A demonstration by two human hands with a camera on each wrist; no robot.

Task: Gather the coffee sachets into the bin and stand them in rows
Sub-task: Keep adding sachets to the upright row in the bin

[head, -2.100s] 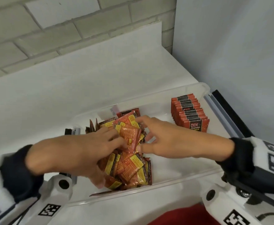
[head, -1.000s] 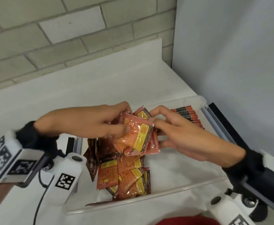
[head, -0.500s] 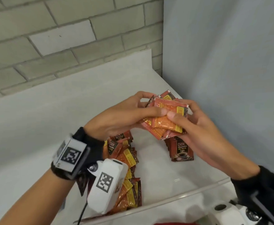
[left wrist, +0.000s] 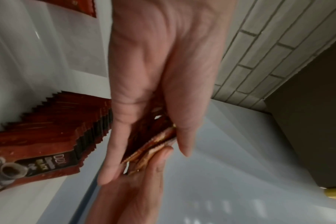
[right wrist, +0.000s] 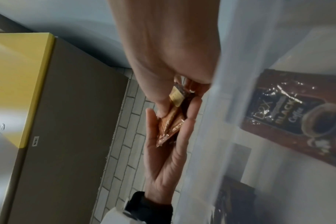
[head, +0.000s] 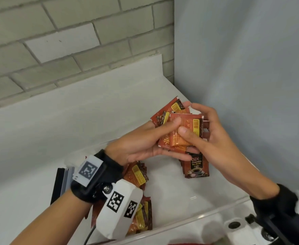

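Sachet bundle point(head: 181, 131) pinched between both grips — left hand point(head: 139, 144), right hand point(head: 214, 138)

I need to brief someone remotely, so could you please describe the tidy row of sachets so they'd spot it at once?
Find the clear plastic bin; toward its right side, below the hands, stands the row of sachets. Unlike the loose pile on the left, these stand upright, the front one showing a coffee cup.

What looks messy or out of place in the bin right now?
The loose sachets at the bin's left end lie in a jumbled heap, unlike the neat standing row on the right. The handful held by the left hand and right hand is fanned unevenly.
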